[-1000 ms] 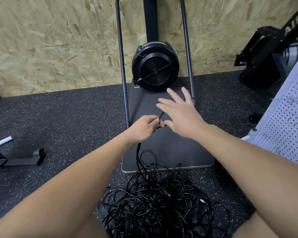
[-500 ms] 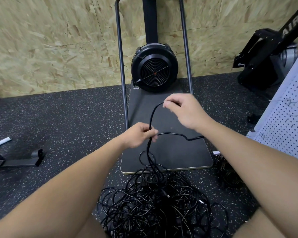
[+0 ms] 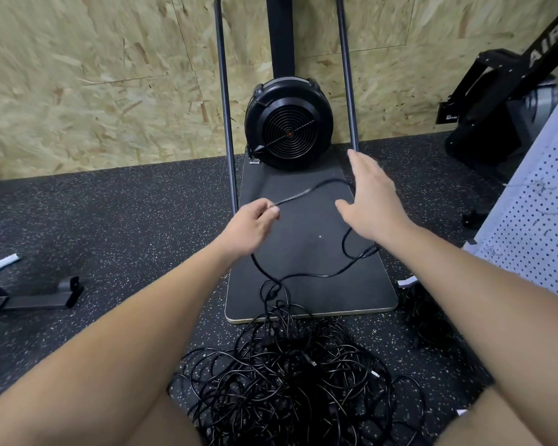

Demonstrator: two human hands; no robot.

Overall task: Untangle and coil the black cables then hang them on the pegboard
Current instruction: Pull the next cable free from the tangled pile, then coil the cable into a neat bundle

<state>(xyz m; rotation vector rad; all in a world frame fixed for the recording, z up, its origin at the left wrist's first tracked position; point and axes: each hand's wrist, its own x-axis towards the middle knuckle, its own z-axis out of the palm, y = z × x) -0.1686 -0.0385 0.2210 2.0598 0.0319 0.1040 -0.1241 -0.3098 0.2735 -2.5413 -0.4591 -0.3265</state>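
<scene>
Forearms reached forward side by side from the bottom of the view, bare and nearly straight. The left hand [image 3: 253,222] was curled, its fingers and thumb pinching a thin black cable [image 3: 306,193] near one end. From that pinch the cable arced up and to the right, passed behind the right hand [image 3: 372,197], dropped in a loop over the dark rectangular platform board [image 3: 306,297], and ran down into the tangled heap of black cables [image 3: 290,381] on the speckled black rubber floor [image 3: 126,220] between the person's knees. The right hand was released, fingers straight and spread, palm turned toward the left, hovering above the board and holding nothing; whether it brushed the cable could not be told.

Beyond the hands stood a black round fan-wheel housing [image 3: 289,123] between two upright metal tubes, against a chipboard wall. At the right edge leaned a white perforated pegboard [image 3: 541,226], well apart from the heap. On a black slanted frame [image 3: 548,43] at upper right, white letters read "AIR", cut off at the edge.
</scene>
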